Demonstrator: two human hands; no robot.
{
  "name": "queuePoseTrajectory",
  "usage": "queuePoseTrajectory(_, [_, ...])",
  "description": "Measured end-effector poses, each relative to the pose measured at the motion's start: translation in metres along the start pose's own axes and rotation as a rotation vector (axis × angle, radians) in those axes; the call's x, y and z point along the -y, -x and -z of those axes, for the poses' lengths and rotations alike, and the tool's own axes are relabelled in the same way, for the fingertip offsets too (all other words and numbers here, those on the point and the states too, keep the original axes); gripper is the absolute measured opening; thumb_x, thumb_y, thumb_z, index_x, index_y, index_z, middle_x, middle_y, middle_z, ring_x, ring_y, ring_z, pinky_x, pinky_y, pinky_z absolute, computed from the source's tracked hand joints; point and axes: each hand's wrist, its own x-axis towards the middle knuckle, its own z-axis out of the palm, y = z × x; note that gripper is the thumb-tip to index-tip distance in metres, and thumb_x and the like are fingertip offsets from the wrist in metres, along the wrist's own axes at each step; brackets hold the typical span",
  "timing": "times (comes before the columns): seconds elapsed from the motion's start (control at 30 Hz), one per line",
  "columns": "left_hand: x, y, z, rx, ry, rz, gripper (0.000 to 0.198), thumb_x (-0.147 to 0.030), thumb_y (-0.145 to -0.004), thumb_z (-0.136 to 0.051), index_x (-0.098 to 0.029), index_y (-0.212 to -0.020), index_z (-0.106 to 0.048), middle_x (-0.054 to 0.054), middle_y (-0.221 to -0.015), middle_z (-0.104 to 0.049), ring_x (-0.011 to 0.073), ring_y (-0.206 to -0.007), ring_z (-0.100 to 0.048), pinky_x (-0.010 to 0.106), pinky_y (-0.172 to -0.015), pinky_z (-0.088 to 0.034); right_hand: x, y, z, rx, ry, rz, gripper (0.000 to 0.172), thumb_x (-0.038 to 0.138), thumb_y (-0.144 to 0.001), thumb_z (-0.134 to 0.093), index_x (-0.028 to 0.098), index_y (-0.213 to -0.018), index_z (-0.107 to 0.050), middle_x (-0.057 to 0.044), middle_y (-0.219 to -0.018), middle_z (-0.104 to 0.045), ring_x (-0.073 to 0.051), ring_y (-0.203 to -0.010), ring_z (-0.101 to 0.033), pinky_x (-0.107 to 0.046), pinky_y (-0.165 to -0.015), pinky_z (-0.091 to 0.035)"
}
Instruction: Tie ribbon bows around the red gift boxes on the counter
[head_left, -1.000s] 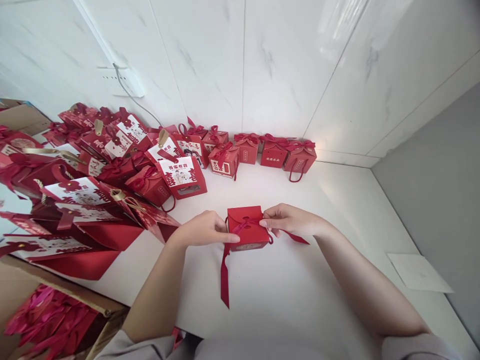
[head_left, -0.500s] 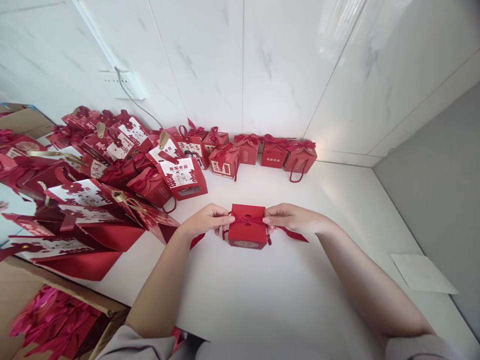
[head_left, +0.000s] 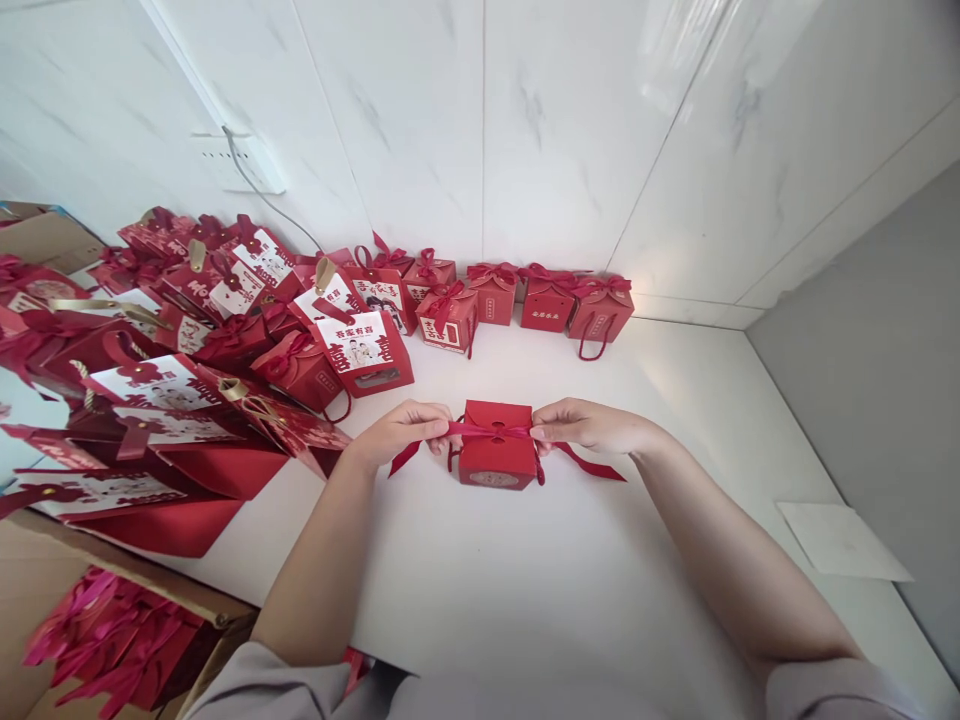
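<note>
A small red gift box (head_left: 496,464) stands on the white table in front of me, with a pale round print on its near face and a cord handle at each side. Across its folded top runs a red ribbon (head_left: 480,431), crossed at the middle. My left hand (head_left: 420,428) pinches the ribbon just off the box's left edge, and a loose end hangs below the fingers. At the box's right edge, my right hand (head_left: 577,426) pinches the ribbon's other side. That tail trails right onto the table.
Several red boxes with bows (head_left: 551,302) line the wall at the back. A heap of red gift boxes (head_left: 225,290) covers the left side. A cardboard carton (head_left: 217,615) with more boxes sits lower left. A white sheet (head_left: 844,540) lies at the right.
My left hand has slid left, away from the box, drawing the ribbon out straight on that side. My right hand has barely moved.
</note>
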Motion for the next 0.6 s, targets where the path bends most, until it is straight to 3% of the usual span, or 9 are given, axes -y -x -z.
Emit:
queuePoseTrajectory(0.13, [-0.009, 0.004, -0.002, -0.03, -0.074, -0.084, 0.031, -0.042, -0.086, -0.061, -0.015, -0.088, -0.077, 0.007, -0.087, -0.057, 0.0142, -0.074, -0.056, 0.027, -0.072, -0.047, 0.0, 0.001, 0.001, 0.009, 0.001, 0.002, 0.032, 0.045, -0.09, -0.055, 0.015, -0.084, -0.065, -0.002, -0.081, -0.059, -0.016, -0.08, -0.054, -0.031, -0.082, -0.04])
queuePoseTrajectory(0.27, [-0.013, 0.009, 0.002, -0.026, -0.183, -0.14, 0.027, -0.043, -0.075, -0.073, -0.016, -0.072, -0.077, 0.007, -0.089, -0.057, 0.0163, -0.078, -0.055, 0.029, -0.072, -0.047, -0.001, 0.0, 0.001, -0.017, 0.042, -0.005, 0.036, 0.049, -0.088, -0.056, 0.015, -0.081, -0.064, -0.002, -0.081, -0.061, -0.016, -0.079, -0.053, -0.031, -0.081, -0.038])
queuePoseTrajectory(0.37, [-0.015, 0.008, 0.001, 0.013, -0.219, -0.275, 0.025, -0.042, -0.075, -0.074, -0.018, -0.066, -0.077, 0.011, -0.107, -0.064, 0.0254, -0.1, -0.058, 0.04, -0.092, -0.045, -0.003, -0.003, -0.001, -0.027, 0.016, -0.015, 0.037, 0.051, -0.086, -0.058, 0.015, -0.079, -0.064, -0.002, -0.081, -0.061, -0.016, -0.079, -0.053, -0.031, -0.08, -0.038])
queuePoseTrajectory(0.47, [-0.015, 0.002, -0.008, 0.074, -0.272, -0.406, 0.021, -0.039, -0.079, -0.071, -0.022, -0.069, -0.079, 0.011, -0.129, -0.063, 0.0333, -0.136, -0.038, 0.051, -0.116, -0.016, -0.004, -0.007, -0.003, -0.01, -0.073, -0.01, 0.036, 0.051, -0.084, -0.062, 0.015, -0.077, -0.063, -0.001, -0.078, -0.06, -0.015, -0.078, -0.054, -0.031, -0.08, -0.039])
queuePoseTrajectory(0.53, [-0.014, -0.003, -0.014, 0.109, -0.275, -0.427, 0.02, -0.039, -0.081, -0.069, -0.024, -0.071, -0.079, 0.01, -0.125, -0.066, 0.0322, -0.141, -0.033, 0.053, -0.118, 0.002, -0.006, -0.009, -0.005, -0.008, -0.113, -0.011, 0.036, 0.05, -0.084, -0.063, 0.015, -0.076, -0.063, -0.001, -0.077, -0.06, -0.015, -0.076, -0.054, -0.031, -0.079, -0.04])
queuePoseTrajectory(0.6, [-0.013, -0.006, -0.019, 0.12, -0.256, -0.411, 0.021, -0.039, -0.083, -0.067, -0.024, -0.073, -0.078, 0.01, -0.109, -0.074, 0.0308, -0.137, -0.041, 0.053, -0.117, 0.008, -0.007, -0.009, -0.005, -0.006, -0.128, -0.008, 0.036, 0.049, -0.084, -0.063, 0.015, -0.077, -0.063, -0.001, -0.078, -0.062, -0.015, -0.076, -0.055, -0.031, -0.079, -0.041])
